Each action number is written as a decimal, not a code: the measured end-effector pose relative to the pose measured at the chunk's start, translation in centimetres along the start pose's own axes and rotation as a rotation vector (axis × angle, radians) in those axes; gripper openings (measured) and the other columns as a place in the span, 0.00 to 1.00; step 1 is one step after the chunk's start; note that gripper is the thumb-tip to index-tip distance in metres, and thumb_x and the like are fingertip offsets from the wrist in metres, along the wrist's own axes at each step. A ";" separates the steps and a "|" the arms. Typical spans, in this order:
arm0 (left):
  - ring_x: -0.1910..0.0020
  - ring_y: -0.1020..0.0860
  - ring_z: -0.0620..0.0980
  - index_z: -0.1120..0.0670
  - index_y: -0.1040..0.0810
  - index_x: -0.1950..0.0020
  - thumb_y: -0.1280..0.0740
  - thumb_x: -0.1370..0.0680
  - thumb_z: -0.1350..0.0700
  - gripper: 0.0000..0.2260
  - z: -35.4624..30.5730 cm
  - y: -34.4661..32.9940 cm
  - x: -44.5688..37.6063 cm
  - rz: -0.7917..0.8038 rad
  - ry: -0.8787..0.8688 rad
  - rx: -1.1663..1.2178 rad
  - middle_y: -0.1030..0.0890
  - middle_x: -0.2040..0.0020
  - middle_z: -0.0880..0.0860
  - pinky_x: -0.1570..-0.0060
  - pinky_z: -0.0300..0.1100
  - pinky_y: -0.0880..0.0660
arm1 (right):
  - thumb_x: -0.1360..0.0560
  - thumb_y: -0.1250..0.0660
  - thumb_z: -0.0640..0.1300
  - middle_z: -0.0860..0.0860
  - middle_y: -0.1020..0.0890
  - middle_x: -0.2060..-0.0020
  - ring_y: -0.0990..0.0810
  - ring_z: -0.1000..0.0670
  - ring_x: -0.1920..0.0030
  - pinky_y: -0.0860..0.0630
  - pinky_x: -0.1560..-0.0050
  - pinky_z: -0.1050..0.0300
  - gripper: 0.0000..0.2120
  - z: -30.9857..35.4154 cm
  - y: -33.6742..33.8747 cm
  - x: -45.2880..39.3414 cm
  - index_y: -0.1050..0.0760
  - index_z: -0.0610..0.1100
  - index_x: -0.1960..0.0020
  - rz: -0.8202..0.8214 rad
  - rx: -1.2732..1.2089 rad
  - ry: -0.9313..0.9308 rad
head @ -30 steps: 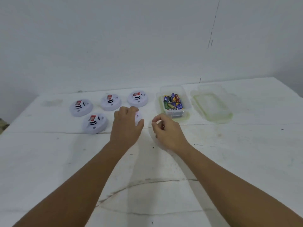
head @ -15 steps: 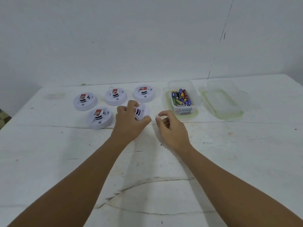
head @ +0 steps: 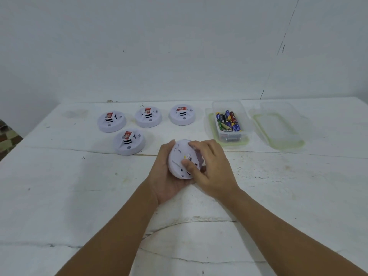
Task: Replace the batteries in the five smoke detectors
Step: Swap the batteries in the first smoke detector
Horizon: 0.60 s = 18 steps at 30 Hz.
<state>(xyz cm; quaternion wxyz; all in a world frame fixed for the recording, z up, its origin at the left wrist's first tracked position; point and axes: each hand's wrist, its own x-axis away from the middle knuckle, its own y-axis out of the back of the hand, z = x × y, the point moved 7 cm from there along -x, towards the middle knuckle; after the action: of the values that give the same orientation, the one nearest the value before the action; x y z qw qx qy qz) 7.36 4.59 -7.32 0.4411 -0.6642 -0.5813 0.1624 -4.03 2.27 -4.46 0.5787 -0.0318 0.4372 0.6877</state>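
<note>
A white round smoke detector [head: 178,156] is held above the table, turned so its back faces me. My left hand [head: 162,172] cups it from the left and below. My right hand [head: 211,166] grips it from the right, thumb pressed on its back and fingers over its top edge. Several more white detectors with red labels lie face up on the table: one [head: 129,142] in front, and a back row of three [head: 111,121], [head: 148,117], [head: 182,114]. A clear plastic box [head: 229,124] holds several loose batteries.
The box's clear lid [head: 278,126] with a green seal lies to the right of the box. The white table [head: 79,186] has cracks and scuffs and stands against a white wall. A patterned floor shows past the table's left edge.
My left hand has lifted the detector off the table and turned it over towards me. My right hand has come in and taken hold of it too.
</note>
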 end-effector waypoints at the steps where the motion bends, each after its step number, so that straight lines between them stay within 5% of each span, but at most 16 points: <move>1: 0.39 0.19 0.59 0.57 0.19 0.34 0.39 0.20 0.36 0.27 0.1 0.1 0.0 -0.004 0.005 -0.003 0.20 0.35 0.60 0.43 0.53 0.19 | 0.21 0.33 0.61 0.52 0.23 0.44 0.25 0.51 0.43 0.22 0.47 0.53 0.25 0.2 0.0 0.0 0.23 0.45 0.32 -0.002 0.015 0.013; 18: 0.38 0.22 0.58 0.56 0.21 0.34 0.39 0.20 0.36 0.27 0.2 0.1 -0.2 -0.091 0.023 -0.146 0.21 0.37 0.60 0.45 0.51 0.19 | 0.24 0.31 0.63 0.56 0.28 0.41 0.27 0.52 0.38 0.27 0.36 0.49 0.29 -0.3 -0.6 0.5 0.26 0.47 0.30 0.103 -0.070 -0.071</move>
<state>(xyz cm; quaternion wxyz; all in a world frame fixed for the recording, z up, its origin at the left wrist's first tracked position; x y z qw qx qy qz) 7.22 4.48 -7.59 0.4050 -0.6692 -0.6162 0.0917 -3.82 2.46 -5.26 0.5563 -0.0053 0.3932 0.7321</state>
